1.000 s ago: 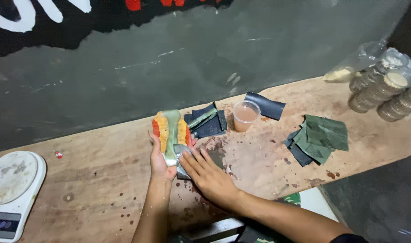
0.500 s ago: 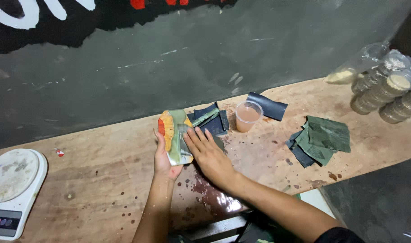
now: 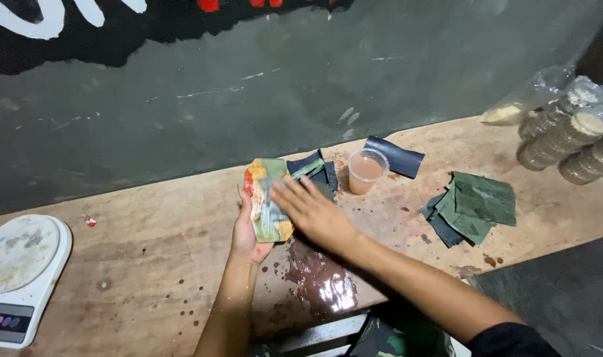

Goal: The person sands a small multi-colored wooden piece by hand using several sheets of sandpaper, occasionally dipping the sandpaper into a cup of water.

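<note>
Two hands on one item: my left hand (image 3: 248,231) grips a flat multicoloured block (image 3: 268,198) from below, its long axis running away from me. My right hand (image 3: 314,211), open and flat, presses its right face. Block sits just left of the cup (image 3: 367,170) on the counter (image 3: 149,264).

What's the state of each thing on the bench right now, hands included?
Left hand: grip around the multicoloured slab, holding it tilted off the bench.
Right hand: flat, fingers spread, pressed on the slab.
Multicoloured slab: wet and glossy.
Plastic cup: upright, uncovered, holding brownish liquid.
Green sheets: loose overlapping pile.
Dark curled sheet: lying behind the cup.
Kitchen scale: platform stained, nothing on it.
Wooden bench: wet patch near the front edge.
</note>
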